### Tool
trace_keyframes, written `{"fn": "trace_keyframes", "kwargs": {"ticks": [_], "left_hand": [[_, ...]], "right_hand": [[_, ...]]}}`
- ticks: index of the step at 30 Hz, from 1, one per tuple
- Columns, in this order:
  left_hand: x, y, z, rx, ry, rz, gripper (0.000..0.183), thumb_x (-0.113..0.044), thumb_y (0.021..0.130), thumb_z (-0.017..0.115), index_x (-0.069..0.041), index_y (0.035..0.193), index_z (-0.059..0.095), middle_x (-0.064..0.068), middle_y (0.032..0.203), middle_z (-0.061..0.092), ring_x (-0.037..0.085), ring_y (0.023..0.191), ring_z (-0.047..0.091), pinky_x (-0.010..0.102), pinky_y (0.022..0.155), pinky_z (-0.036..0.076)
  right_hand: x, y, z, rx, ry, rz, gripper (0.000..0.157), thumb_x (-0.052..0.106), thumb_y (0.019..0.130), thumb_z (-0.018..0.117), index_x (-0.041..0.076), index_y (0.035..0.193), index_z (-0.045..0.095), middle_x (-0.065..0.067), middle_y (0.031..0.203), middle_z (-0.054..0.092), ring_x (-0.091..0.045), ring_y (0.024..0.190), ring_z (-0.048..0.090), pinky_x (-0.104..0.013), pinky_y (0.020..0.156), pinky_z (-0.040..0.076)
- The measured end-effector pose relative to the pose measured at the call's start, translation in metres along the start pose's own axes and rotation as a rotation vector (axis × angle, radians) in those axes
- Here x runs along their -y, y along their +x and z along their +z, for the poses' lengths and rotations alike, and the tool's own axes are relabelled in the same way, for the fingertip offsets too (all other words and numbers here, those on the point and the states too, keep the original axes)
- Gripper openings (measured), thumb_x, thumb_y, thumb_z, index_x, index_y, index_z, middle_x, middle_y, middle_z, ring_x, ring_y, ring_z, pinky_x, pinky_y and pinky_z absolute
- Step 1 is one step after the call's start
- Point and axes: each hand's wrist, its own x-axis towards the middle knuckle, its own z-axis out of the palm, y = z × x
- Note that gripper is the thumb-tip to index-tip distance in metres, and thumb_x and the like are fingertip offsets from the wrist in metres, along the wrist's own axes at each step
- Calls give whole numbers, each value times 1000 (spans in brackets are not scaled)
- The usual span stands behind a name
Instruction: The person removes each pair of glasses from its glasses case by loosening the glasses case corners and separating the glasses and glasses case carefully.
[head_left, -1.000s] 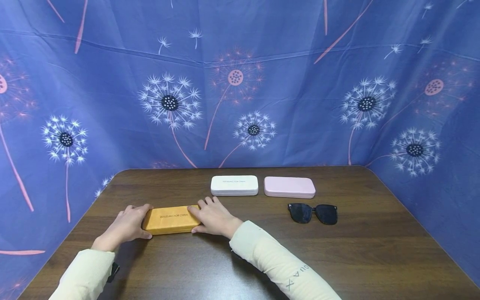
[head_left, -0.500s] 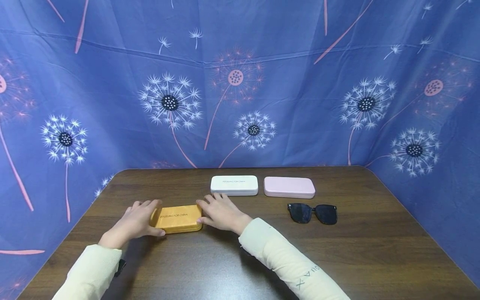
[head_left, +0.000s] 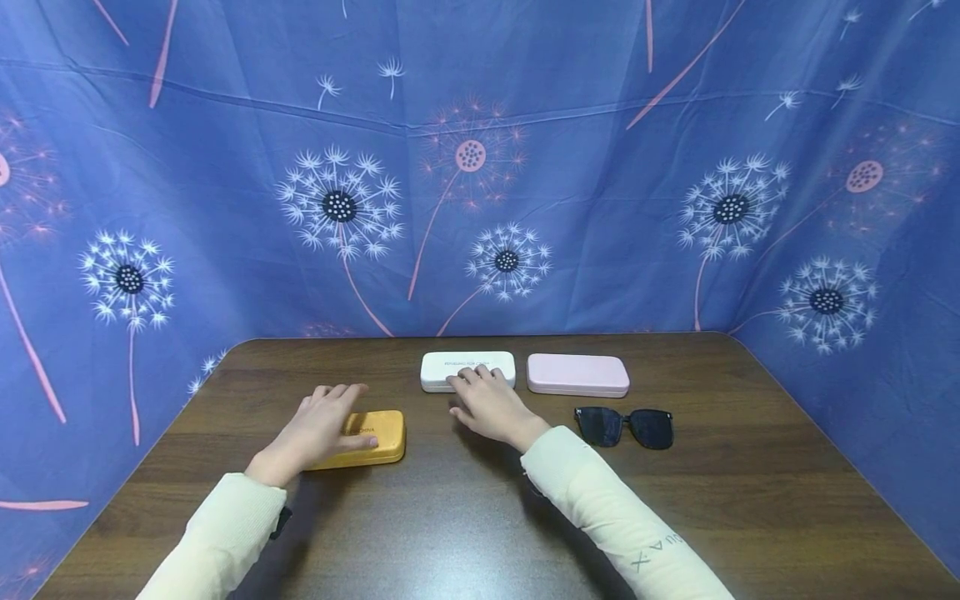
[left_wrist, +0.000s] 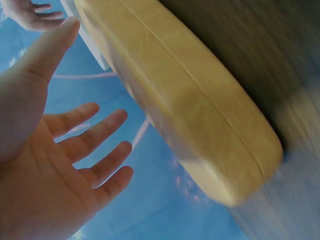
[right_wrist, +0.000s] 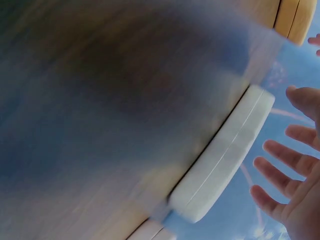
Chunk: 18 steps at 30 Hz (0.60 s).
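In the head view, a yellow, round-cornered hard case (head_left: 388,433) lies flat on a dark wood-grain bench (head_left: 757,500), probably because its broad underside keeps it steady. Beyond it to the right, a white, round-cornered hard case (head_left: 437,371) and a pale pink, round-cornered hard case (head_left: 577,375) sit side by side, perhaps spaced so each can be gripped alone. Black sunglasses (head_left: 651,429) with dark lenses rest well to the yellow case's right. The left hand (head_left: 318,429) is over the yellow case's left part, hiding some lettering; the right hand (head_left: 495,404) is to that case's right, fingertips overlapping the white case. In the left wrist view, the left hand's fingers are spread, holding nothing, the yellow case just beside them. In the right wrist view, the right hand's fingers are likewise spread and hold nothing, apart from the white case, with the yellow case farther off.
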Motion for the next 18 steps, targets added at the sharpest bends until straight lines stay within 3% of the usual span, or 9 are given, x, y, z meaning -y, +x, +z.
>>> {"fn": "trace_keyframes", "kwargs": {"ticks": [10, 18], "left_hand": [[-20, 22, 16, -74, -6, 44, 69, -41, 74, 71, -4, 126, 46, 18, 117, 58, 41, 106, 49, 54, 84, 41], [-30, 42, 23, -77, 10, 32, 67, -38, 75, 71, -5, 127, 44, 17, 117, 57, 40, 107, 49, 52, 86, 41]], "right_hand": [[-36, -9, 2, -59, 27, 102, 46, 30, 81, 65, 10, 121, 54, -10, 118, 57, -30, 105, 53, -45, 83, 43], [-53, -11, 2, -63, 25, 158, 51, 27, 77, 69, 8, 121, 52, -12, 118, 58, -32, 106, 53, -47, 86, 43]]}}
